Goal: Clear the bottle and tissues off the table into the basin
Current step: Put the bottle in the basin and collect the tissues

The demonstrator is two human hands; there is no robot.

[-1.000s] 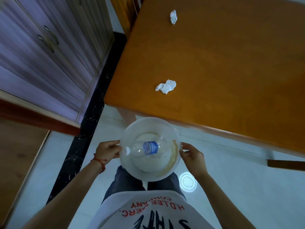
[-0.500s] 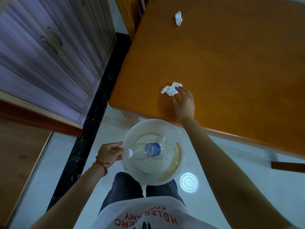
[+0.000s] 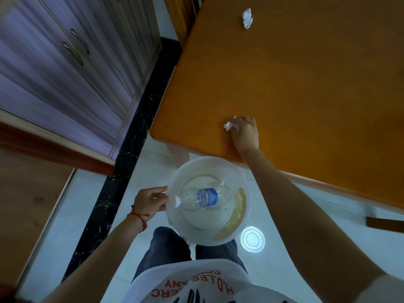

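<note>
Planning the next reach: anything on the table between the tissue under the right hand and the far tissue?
No. In the head view, only bare orange tabletop lies between the near tissue, gripped by the right hand, and the far tissue.

Orange wooden table (image 3: 306, 88), two crumpled tissues: near-edge tissue (image 3: 228, 126), far tissue (image 3: 247, 18)

We look down on a pale, glossy tiled floor (image 3: 328, 219) that mirrors a round ceiling light (image 3: 252, 239) as a bright ring. A black marble strip (image 3: 131, 136) with white veins runs along the base of a purplish wood-grain cabinet (image 3: 65, 68) with two curved metal handles (image 3: 75, 48). At our left edge stands a brown wooden panel (image 3: 28, 204). An orange-brown wooden table (image 3: 306, 79) fills the upper right.
</note>
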